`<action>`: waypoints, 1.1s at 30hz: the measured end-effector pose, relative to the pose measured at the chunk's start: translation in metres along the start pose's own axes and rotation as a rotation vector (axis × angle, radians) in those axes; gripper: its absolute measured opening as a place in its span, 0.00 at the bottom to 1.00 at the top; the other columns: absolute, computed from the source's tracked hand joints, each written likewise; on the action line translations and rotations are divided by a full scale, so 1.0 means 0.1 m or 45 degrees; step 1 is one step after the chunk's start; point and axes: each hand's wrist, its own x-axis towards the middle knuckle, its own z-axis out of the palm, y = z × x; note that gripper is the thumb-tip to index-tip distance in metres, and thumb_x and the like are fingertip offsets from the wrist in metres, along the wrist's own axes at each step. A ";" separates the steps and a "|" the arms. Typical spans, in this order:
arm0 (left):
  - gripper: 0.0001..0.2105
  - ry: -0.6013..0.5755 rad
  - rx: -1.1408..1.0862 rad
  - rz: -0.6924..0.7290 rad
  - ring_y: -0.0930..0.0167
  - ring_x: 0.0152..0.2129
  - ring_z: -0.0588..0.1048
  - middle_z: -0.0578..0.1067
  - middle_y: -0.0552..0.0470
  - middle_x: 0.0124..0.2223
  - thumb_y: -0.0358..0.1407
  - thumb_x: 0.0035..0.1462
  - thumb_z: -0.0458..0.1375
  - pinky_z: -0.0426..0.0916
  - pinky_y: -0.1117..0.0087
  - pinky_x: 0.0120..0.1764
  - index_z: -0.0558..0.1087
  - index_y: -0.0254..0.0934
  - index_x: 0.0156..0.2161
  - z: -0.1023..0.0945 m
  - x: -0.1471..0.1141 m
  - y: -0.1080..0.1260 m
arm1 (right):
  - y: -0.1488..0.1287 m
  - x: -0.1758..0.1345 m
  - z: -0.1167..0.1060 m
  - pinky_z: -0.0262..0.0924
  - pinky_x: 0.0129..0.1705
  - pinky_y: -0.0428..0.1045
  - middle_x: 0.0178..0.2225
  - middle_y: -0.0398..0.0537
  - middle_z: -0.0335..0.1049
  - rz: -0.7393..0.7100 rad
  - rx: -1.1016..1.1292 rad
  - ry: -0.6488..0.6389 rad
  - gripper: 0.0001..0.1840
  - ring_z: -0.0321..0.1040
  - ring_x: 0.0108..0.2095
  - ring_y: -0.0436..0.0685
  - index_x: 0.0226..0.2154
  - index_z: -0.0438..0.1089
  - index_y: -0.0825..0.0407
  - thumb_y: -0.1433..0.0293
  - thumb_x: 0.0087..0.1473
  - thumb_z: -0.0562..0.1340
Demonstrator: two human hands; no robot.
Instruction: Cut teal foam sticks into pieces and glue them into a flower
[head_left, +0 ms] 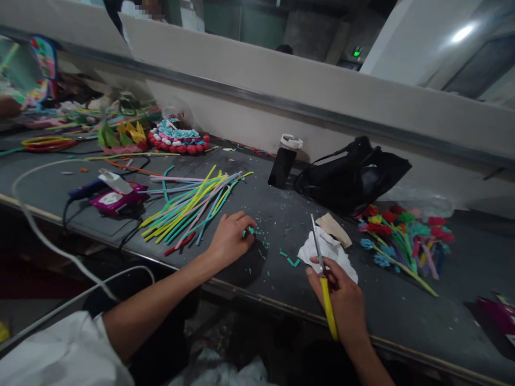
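1. Small green fuzzy pieces (250, 231): left hand (232, 238) is pinching them, fingers curled, near the dark-grey tabletop's (386, 308) front edge; a loosening pinch could be scattering them.
2. Yellow-handled metal scissors (329, 306): right hand (345, 295) is gripping them; slippage could be causing nicks.

The room is dim and gray, with one white light (462, 33) glaring at the far right, a little green sign (357, 52) glowing nearby, a soft shadow by the left hand (231, 238), darkness under the table (257, 198), and fuzzy far-left things.
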 end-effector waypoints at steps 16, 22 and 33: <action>0.05 -0.353 0.400 0.632 0.63 0.33 0.69 0.75 0.44 0.31 0.33 0.54 0.58 0.54 0.61 0.39 0.74 0.34 0.30 0.49 0.12 0.45 | -0.13 0.11 0.00 0.58 0.22 0.44 0.17 0.39 0.65 0.125 0.261 -0.119 0.19 0.61 0.16 0.50 0.41 0.74 0.52 0.57 0.52 0.62; 0.02 -0.358 0.086 0.492 0.64 0.30 0.71 0.75 0.45 0.27 0.29 0.47 0.59 0.57 0.61 0.39 0.74 0.33 0.26 0.43 0.18 0.46 | -0.19 0.13 0.04 0.62 0.28 0.44 0.27 0.44 0.75 0.044 0.255 -0.135 0.16 0.70 0.24 0.52 0.41 0.73 0.52 0.60 0.53 0.61; 0.04 0.092 -2.086 -0.733 0.77 0.22 0.64 0.67 0.57 0.22 0.32 0.46 0.64 0.59 0.75 0.31 0.73 0.35 0.26 0.08 -0.03 0.51 | -0.25 -0.07 0.30 0.68 0.37 0.49 0.36 0.50 0.76 -0.362 -0.067 0.038 0.16 0.74 0.36 0.56 0.45 0.71 0.52 0.62 0.57 0.60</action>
